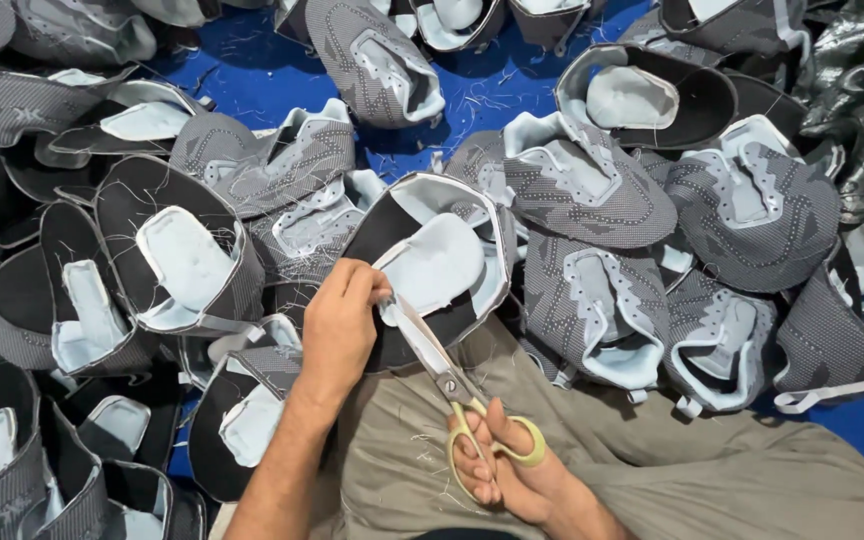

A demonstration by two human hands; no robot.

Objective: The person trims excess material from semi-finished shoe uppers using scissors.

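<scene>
Right now the left hand (pixel 337 325) has its fingers (pixel 367 283) pinched shut on the pale lining edge of a shoe upper (pixel 432 265), which rests on the person's lap, over the olive trousers (pixel 652 470). Right hand (pixel 512 470) sits lower, nearer the body, thumb and fingers threaded through the yellow loops of the scissors (pixel 457 395); loops are held close together. The blades look nearly shut, though the tips are hard to read against the lining.

Scissors' long axis runs diagonally, handles low right, blades pointing up and left toward the pinch point. Blade tips lie just beside the left fingertips, touching or almost touching the lining edge; cannot tell if fabric is between the blades. Left hand is the nearer one to the upper; right reaches it only through the blades.

The held upper is black inside with a light blue insert, grey patterned knit outside, opening facing up toward the camera.

Outward: a heap of similar uppers (pixel 592 190) rings the lap on all sides, some inside out, some knit side up, overlapping. They lie on a blue floor covering (pixel 252 75) scattered with white thread snippets. No containers in view. Dark crumpled plastic (pixel 857 110) sits at the far right edge of the floor.
</scene>
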